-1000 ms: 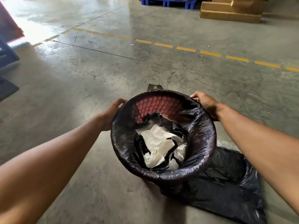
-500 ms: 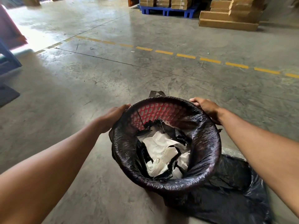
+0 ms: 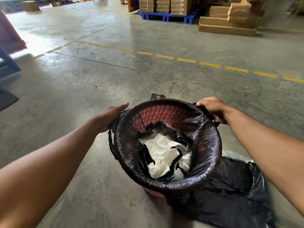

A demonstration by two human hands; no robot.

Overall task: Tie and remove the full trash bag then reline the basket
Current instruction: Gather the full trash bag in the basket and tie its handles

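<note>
A red mesh basket [image 3: 153, 112] stands on the concrete floor, lined with a black trash bag [image 3: 205, 145] folded over its rim. Crumpled white paper [image 3: 161, 148] and black scraps lie inside. My left hand [image 3: 110, 117] rests against the bag's edge at the left of the rim, fingers extended. My right hand [image 3: 212, 107] grips the bag's edge at the far right of the rim. A loose handle of the bag [image 3: 156, 96] sticks up behind the rim.
A spare black bag [image 3: 230, 195] lies flat on the floor under and right of the basket. A dashed yellow line [image 3: 185, 60] crosses the floor ahead. Stacked cartons [image 3: 230, 22] and a blue pallet [image 3: 166, 16] stand far back. Blue frame [image 3: 8, 63] at left.
The view has tilted up, showing more of the warehouse. Both hands stay at the rim; the left hand's fingers have stretched forward along the bag's edge.
</note>
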